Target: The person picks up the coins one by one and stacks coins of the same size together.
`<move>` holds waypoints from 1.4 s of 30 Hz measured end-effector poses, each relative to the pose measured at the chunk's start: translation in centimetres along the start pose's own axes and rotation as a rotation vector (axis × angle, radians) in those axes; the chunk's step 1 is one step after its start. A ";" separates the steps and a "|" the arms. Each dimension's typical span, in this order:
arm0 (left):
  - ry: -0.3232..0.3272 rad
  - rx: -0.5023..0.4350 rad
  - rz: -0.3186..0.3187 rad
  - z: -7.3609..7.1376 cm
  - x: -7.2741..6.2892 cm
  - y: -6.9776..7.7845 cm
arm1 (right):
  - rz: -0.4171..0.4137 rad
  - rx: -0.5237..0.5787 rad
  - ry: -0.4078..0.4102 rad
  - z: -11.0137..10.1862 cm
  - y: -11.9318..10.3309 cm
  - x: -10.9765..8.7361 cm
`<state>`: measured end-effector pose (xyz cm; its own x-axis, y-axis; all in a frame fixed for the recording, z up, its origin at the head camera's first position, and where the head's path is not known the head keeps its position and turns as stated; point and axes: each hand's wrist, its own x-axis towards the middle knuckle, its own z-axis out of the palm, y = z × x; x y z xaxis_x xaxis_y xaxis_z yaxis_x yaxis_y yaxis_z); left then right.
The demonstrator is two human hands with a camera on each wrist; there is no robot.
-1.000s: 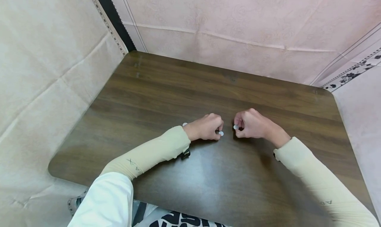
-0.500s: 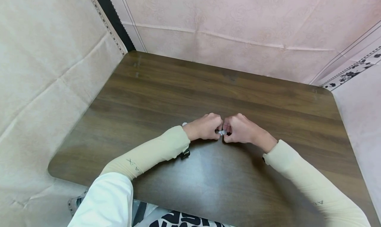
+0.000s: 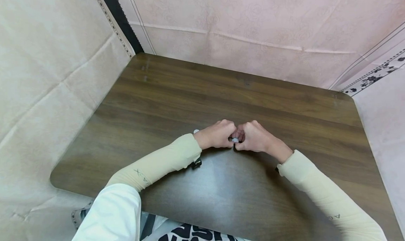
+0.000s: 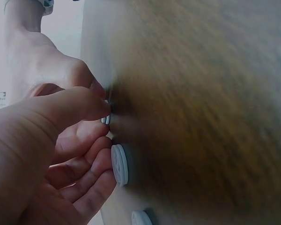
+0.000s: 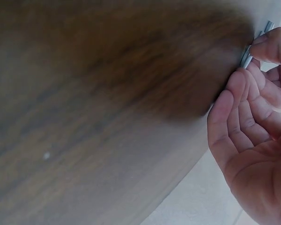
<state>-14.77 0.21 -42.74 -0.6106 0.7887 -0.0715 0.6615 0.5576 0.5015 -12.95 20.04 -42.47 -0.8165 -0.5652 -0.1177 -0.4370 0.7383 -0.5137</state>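
My left hand [image 3: 218,134] and right hand [image 3: 257,137] meet low over the table, fingertips almost together. Between their thumbs and fingers sit small white discs [image 3: 235,140], overlapping in the head view. Each hand pinches one at its edge. In the right wrist view, one pale disc [image 5: 246,57] shows edge-on at the right thumb and fingers. Beneath the left fingers, the left wrist view has another white disc [image 4: 120,165] with a raised rim and a relief pattern too blurred to read. The left thumb largely hides the pinched disc [image 4: 107,119].
Past the left wrist, a further white disc [image 3: 196,131] lies on the brown wooden table [image 3: 177,93]. Pale patterned cloth [image 3: 253,23] hangs behind the table and along both sides. A dark strap-like object [image 3: 197,163] shows below the left sleeve cuff.
My right hand has moved left with its disc until it meets the left hand, bringing the two discs together. The left hand has stayed nearly still.
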 end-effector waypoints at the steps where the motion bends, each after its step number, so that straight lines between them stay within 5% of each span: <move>1: 0.001 0.000 0.003 0.0 0.0 0.0 | 0.001 0.005 0.001 0.0 0.0 0.0; 42: -0.012 -0.047 0.021 -0.1 -0.3 -0.6 | 0.019 0.038 0.014 0.0 -0.3 -0.4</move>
<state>-15.02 -0.43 -42.89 -0.5914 0.8032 -0.0712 0.6525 0.5285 0.5431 -12.48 20.06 -42.31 -0.8299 -0.5458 -0.1160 -0.4071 0.7344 -0.5430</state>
